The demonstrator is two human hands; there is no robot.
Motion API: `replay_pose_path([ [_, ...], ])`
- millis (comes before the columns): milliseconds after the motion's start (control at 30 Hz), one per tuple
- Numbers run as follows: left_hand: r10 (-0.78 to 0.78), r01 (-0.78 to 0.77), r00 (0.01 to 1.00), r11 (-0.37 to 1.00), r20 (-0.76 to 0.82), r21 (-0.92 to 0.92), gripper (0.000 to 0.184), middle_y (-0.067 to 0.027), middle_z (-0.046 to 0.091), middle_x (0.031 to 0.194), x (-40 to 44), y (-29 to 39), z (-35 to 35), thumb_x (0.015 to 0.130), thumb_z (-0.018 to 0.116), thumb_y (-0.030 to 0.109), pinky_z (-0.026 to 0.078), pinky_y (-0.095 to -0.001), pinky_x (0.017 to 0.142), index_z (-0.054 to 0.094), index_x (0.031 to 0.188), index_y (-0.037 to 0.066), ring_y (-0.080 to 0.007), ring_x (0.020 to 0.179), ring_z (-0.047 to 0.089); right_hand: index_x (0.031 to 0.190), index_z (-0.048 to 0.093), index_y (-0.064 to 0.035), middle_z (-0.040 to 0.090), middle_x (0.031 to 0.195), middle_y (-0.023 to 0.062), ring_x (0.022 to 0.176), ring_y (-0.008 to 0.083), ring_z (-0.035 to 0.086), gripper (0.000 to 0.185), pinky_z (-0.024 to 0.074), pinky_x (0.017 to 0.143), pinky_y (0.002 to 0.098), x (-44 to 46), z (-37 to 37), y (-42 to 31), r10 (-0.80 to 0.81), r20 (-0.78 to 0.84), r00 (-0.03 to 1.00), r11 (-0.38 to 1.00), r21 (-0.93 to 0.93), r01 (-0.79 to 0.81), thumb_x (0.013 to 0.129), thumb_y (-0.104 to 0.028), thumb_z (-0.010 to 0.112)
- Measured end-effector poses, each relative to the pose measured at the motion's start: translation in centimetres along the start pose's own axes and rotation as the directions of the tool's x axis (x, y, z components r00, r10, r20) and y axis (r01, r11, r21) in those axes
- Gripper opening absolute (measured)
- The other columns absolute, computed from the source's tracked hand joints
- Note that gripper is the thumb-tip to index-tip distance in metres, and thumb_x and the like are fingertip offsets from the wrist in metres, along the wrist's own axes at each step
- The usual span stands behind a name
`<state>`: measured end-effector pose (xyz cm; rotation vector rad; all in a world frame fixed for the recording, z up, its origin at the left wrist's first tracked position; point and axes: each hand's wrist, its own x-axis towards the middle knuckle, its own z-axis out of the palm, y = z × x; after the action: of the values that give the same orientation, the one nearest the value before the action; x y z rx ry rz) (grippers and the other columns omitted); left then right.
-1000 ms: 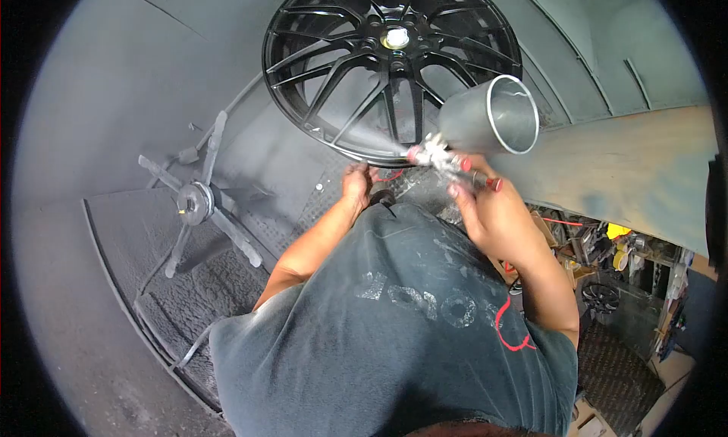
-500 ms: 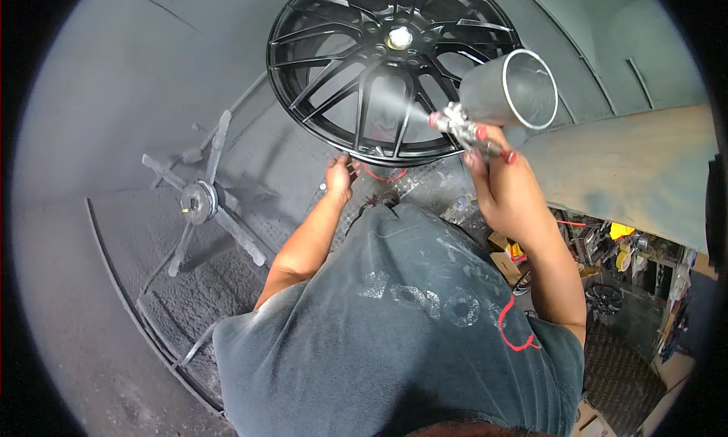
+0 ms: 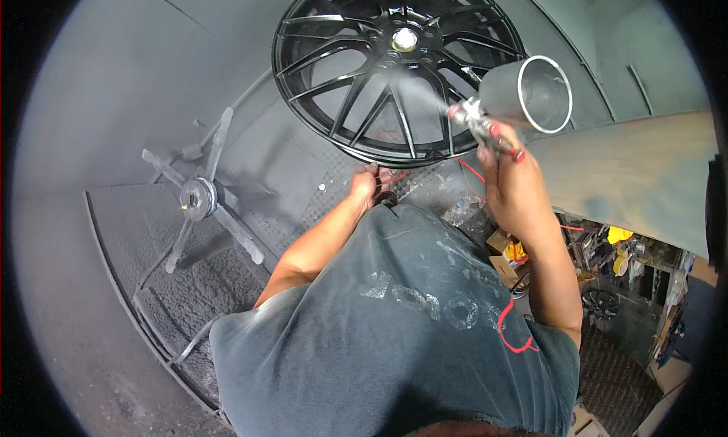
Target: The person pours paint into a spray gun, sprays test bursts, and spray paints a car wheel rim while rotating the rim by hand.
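My right hand [image 3: 514, 180] is wrapped round the handle of a spray gun [image 3: 479, 126] with red knobs. A grey cup [image 3: 523, 94] with a pale rim sits on the gun. Pale mist leaves its nozzle leftward, over the spokes of a black alloy wheel [image 3: 390, 95]. The wheel faces me, with a bright round spot at its hub. At its lower edge is my left hand [image 3: 367, 183], fingers apart and fingertips against or just under the rim; firm contact is hard to make out.
Left stands a grey-coated stand [image 3: 199, 200] with several arms. A red hose [image 3: 472, 171] runs below the wheel, and another red loop lies by my shirt [image 3: 394, 308]. A large panel [image 3: 622, 171] slopes at the right, above cluttered shelves [image 3: 644, 270] and boxes.
My left hand has moved right along the rim, and the wheel's spokes sit at a different angle. The spray gun has shifted slightly right and is still spraying.
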<state>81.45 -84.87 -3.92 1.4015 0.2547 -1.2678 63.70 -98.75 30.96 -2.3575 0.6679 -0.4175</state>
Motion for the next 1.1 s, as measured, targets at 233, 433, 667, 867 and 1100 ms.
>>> replay_pose_path([
  [233, -0.078, 0.057, 0.981, 0.991, 0.177, 0.118, 0.016, -0.0083, 0.068, 0.11, 1.3, -2.8, 0.5, 0.1, 0.056, 0.019, 0.056, -0.0356, 0.074, 0.057, 0.112, 0.009, -0.022, 0.091, 0.068, 0.125, 0.052, -0.001, 0.061, 0.115, 0.024, 0.097, 0.0455, 0.061, 0.032, 0.0491, 0.08, 0.0471, 0.4, -0.3, -0.4, -0.08, -0.046, 0.996, 0.997, -0.016, 0.079, 0.093, 0.001, 0.054],
  [433, -0.088, 0.106, 0.986, 0.986, 0.14, -0.128, 0.022, -0.0081, 0.066, 0.105, 3.0, -2.4, -1.5, 0.094, 0.061, 0.011, 0.057, -0.0333, 0.073, 0.057, 0.116, 0.008, -0.0212, 0.089, 0.067, 0.116, 0.057, 0.0044, 0.059, 0.12, 0.0231, 0.094, 0.0423, 0.063, 0.025, 0.0504, 0.081, 0.0456, -2.3, -0.9, -2.6, -0.094, 0.283, 0.955, 0.985, 0.166, 0.048, 0.095, -0.009, 0.056],
  [667, 0.088, -0.101, 0.992, 0.984, -0.091, -0.146, 0.018, -0.005, 0.063, 0.102, 1.1, 0.0, -1.4, 0.097, 0.057, 0.017, 0.053, -0.0329, 0.07, 0.054, 0.112, 0.009, -0.0178, 0.082, 0.064, 0.124, 0.052, 0.0015, 0.06, 0.115, 0.0244, 0.094, 0.0437, 0.062, 0.032, 0.0502, 0.08, 0.0483, -1.7, 0.2, -1.4, 0.113, 0.163, 0.98, 0.992, 0.043, -0.122, 0.094, -0.008, 0.058],
  [867, 0.082, -0.102, 0.99, 0.98, -0.119, -0.172, 0.015, -0.0027, 0.064, 0.104, 1.7, -0.9, -0.6, 0.102, 0.052, 0.025, 0.051, -0.0316, 0.068, 0.055, 0.109, 0.012, -0.0159, 0.077, 0.061, 0.124, 0.05, 0.0003, 0.061, 0.115, 0.0245, 0.099, 0.0476, 0.06, 0.032, 0.0503, 0.083, 0.0476, 1.5, 0.0, -0.1, -0.086, -0.172, 0.981, 0.987, -0.151, 0.06, 0.093, 0.0, 0.055],
  [1100, -0.029, 0.027, 0.999, 0.996, -0.02, -0.087, 0.017, -0.0014, 0.069, 0.096, 0.9, -1.5, 1.3, 0.102, 0.052, 0.025, 0.05, -0.0278, 0.059, 0.061, 0.106, 0.012, -0.0124, 0.072, 0.061, 0.123, 0.051, -0.0003, 0.062, 0.111, 0.0242, 0.095, 0.0484, 0.061, 0.033, 0.0505, 0.079, 0.0491, 0.2, 1.3, -1.5, -0.102, 0.011, 0.995, 0.995, 0.017, 0.102, 0.091, 0.0, 0.057],
])
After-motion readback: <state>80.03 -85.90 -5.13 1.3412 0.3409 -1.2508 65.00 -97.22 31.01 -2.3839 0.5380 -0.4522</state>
